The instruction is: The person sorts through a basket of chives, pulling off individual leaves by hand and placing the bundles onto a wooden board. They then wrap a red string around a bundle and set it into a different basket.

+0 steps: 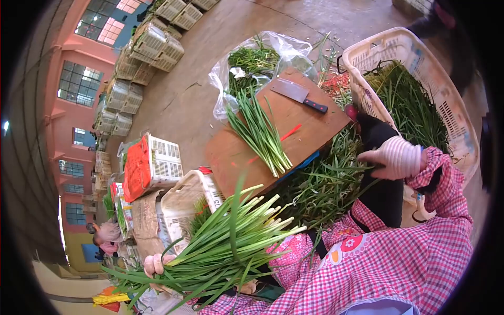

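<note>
My left hand (156,266) is closed round a large bunch of green stalks (226,241), whose pale ends point up and to the right. Over my knee, my right hand (394,158), in a striped wrap, has its thumb apart from the other fingers; some of those are hard to make out, and a few loose green leaves lie just below it. On the brown board (223,157) rest a smaller bunch of green stalks (262,136), a cleaver (294,92) with a black handle and a red strip (290,132).
A big white crate (375,102) of greens stands at the right. Loose leaves (325,184) lie below the board. Beyond it is a plastic bag (291,50) with greens. Crates (167,157) stand at the left. Another person (107,233) is at the far left.
</note>
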Demonstrator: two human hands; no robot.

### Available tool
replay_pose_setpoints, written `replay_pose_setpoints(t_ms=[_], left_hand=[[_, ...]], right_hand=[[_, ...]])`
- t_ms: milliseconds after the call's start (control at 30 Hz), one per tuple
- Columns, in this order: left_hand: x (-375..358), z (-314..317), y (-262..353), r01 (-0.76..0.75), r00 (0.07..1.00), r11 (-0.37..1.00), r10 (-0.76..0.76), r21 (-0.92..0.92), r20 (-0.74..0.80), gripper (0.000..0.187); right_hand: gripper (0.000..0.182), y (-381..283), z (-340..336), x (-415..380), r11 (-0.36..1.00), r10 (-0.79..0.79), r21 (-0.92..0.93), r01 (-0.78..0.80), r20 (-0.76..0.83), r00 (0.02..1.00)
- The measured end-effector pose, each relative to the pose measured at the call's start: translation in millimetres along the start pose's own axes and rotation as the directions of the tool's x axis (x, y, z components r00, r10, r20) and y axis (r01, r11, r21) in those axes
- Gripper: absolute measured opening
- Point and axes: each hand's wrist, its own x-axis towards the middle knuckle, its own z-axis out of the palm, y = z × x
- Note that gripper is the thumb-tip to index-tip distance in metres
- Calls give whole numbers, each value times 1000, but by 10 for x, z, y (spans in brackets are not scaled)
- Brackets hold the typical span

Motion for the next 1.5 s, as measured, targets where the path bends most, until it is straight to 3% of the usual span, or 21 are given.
replay_pose_setpoints(t_ms=[33, 67, 133, 233, 267, 400, 467, 567, 667, 867, 900, 967, 1000, 1100, 1167, 1267, 1300, 1333, 1400, 1467, 1500], left_hand=[[-80, 35, -55, 332, 837, 850, -465, 410, 287, 24], [-113, 52, -63, 382, 423, 464, -857, 799, 295, 24], [-89, 62, 22, 388, 438, 421, -867, 820, 238, 26], [-192, 79, -103, 482, 471, 545, -822, 686, 321, 23], [-200, 119, -154, 472, 376, 515, -852, 716, 365, 20], [-146, 215, -208, 564, 130, 337, -938, 754, 322, 15], [-290, 256, -281, 561, 181, 373, -927, 739, 329, 16], [-356, 274, -450, 521, 39, 412, -887, 748, 461, 22], [-237, 274, -559, 537, -199, 283, -873, 795, 445, 25], [-96, 154, -332, 503, -50, 386, -881, 774, 471, 18], [-78, 149, -401, 508, -53, 383, -880, 772, 472, 18], [-20, 136, -581, 513, -322, 310, -795, 801, 514, 19], [-68, 134, -637, 514, -321, 310, -794, 799, 515, 19], [-329, 109, -718, 577, -110, 340, -868, 743, 483, 21], [-244, 134, -718, 543, -161, 330, -862, 772, 482, 20], [-151, 133, -636, 506, -235, 301, -854, 808, 465, 19], [-176, 119, -586, 483, -125, 353, -878, 801, 462, 18], [-193, 107, -524, 456, -13, 402, -889, 794, 458, 17], [-129, 116, -356, 459, -13, 304, -937, 834, 349, 19], [-181, 48, -255, 531, 275, 441, -897, 723, 346, 24], [-196, 99, -226, 561, 274, 376, -925, 738, 263, 26]], right_hand=[[37, -88, 47, 54, 983, -81, 162, 86, -38, 996], [33, -154, 135, 125, 933, -152, 316, 173, -89, 984], [25, -231, 478, 402, 709, -290, 575, 408, -290, 912], [25, -656, 636, 590, 297, -172, 940, 167, -120, 978], [29, -746, 707, 650, 209, -200, 972, 103, -60, 978], [45, -1068, 685, 719, -54, -349, 960, -273, 238, 906], [49, -1049, 813, 843, -9, -443, 966, -260, 229, 867], [29, -1100, 911, 1013, -177, -416, 946, -271, 177, 892], [27, -1203, 1184, 1142, -521, -328, 837, -166, -17, 944], [36, -1116, 1101, 1110, -636, -334, 760, -132, -117, 935], [35, -1115, 1101, 1124, -633, -333, 763, -130, -116, 936], [34, -1124, 1103, 1176, -618, -342, 771, -155, -85, 936], [33, -1146, 1095, 1207, -607, -354, 774, -183, -57, 934], [26, -1214, 1020, 1219, -654, -301, 729, -202, -6, 954], [19, -1257, 1001, 1247, -700, -195, 687, -195, 79, 978], [22, -1110, 1055, 1243, -712, -331, 665, -224, -36, 943], [25, -1078, 1063, 1228, -724, -369, 654, -218, -100, 924], [32, -1118, 931, 1138, -787, -295, 566, -246, 5, 956], [26, -904, 1074, 1180, -601, -508, 790, -118, -265, 819], [35, -657, 979, 1080, -414, -607, 888, -199, -106, 788], [36, -511, 953, 1041, -408, -527, 899, -162, -87, 845]])
